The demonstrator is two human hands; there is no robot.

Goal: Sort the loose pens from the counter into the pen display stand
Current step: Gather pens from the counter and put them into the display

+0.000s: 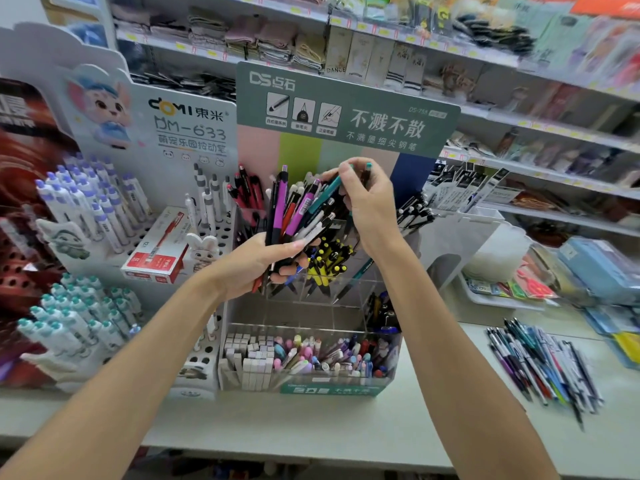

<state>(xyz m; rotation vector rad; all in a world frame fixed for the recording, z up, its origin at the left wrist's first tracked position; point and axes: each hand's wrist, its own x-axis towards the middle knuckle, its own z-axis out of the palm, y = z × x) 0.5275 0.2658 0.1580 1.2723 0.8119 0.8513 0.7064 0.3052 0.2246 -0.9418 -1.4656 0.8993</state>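
My left hand (266,261) grips a thick bundle of mixed pens (299,209), purple, black, white and orange, fanned upward in front of the pen display stand (346,109). My right hand (367,199) pinches a teal pen (327,192) at the top of that bundle, with a dark teal-capped pen behind its fingers. The stand's clear tiers (349,289) hold yellow-and-black pens in the middle and several pastel pens in the front tray (311,355). A pile of loose pens (543,365) lies on the counter at the right.
A white DOMI pen rack (104,209) with purple- and teal-capped pens stands to the left, a red pen box (156,251) on it. A white tray of packets (505,289) and blue packages (602,268) sit at the right. Shelves of goods fill the background.
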